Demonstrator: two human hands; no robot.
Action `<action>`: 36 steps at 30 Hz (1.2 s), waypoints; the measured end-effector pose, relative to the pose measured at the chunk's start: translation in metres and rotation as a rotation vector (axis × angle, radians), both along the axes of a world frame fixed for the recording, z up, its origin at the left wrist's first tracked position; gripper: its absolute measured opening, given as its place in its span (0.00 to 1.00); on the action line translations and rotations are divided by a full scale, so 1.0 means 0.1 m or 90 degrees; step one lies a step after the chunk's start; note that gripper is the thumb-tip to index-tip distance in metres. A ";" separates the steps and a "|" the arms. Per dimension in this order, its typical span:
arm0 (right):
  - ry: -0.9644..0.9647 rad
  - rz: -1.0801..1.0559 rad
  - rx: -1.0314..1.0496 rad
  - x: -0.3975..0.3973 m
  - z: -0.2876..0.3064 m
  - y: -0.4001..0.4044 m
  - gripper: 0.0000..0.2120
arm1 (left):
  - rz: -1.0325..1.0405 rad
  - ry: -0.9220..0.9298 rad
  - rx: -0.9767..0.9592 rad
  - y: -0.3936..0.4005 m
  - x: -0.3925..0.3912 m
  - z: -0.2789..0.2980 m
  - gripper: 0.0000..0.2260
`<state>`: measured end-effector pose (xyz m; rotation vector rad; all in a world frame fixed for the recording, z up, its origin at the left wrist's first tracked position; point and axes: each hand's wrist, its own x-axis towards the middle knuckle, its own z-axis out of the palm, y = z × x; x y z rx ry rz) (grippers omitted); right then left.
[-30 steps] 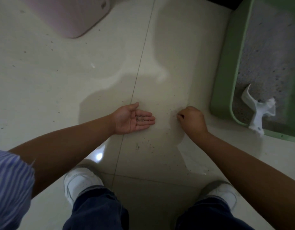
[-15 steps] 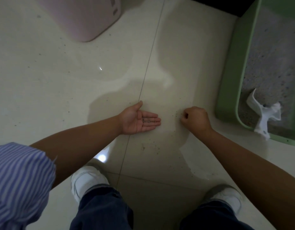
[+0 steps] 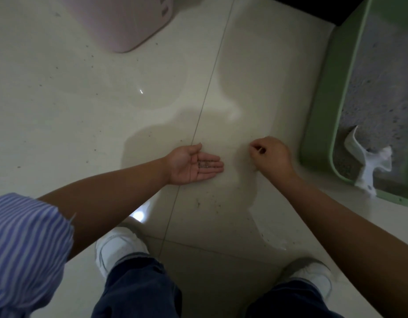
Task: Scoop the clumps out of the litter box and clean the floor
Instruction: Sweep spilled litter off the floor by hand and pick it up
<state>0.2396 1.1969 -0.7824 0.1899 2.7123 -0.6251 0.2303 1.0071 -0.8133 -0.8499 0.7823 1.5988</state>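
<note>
Picking stray litter grains (image 3: 206,165) off the floor (image 3: 83,111), you cup them in your flat, upturned left hand (image 3: 194,165) at frame centre. Your right hand (image 3: 270,156) pinches just beside it; whether it holds a grain is unclear. Next, tip them into the green litter box (image 3: 322,125) at right.

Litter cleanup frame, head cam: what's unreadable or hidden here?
- Right hand: fingertips curl together; whether they pinch a granule is too small to tell.
- Grey litter granules on the open left hand: count too small to make out.
- Green plastic litter box: cut off by the right and top edges.
- White plastic scoop: its lower end hides behind the box rim.
- Pink rounded bin: cut off by the top edge.
</note>
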 end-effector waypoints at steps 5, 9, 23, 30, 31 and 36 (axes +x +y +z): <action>-0.008 0.062 0.055 -0.07 -0.14 0.11 0.15 | -0.007 0.003 -0.006 0.01 0.00 0.01 0.24; 0.030 0.154 0.081 -0.04 -0.25 0.02 0.05 | -0.017 0.007 -0.022 0.02 0.01 0.02 0.23; -0.084 -0.004 0.082 0.17 -0.12 0.38 0.22 | 0.050 0.002 -0.013 0.26 -0.01 0.22 0.21; -0.087 0.040 0.096 0.31 -0.16 0.21 0.12 | 0.018 -0.005 -0.047 0.20 0.08 0.14 0.21; -0.087 0.044 0.099 0.30 -0.16 0.21 0.11 | 0.027 -0.004 -0.049 0.20 0.07 0.15 0.21; -0.100 0.094 0.131 0.22 -0.20 0.24 0.12 | 0.047 0.010 -0.061 0.17 0.02 0.16 0.21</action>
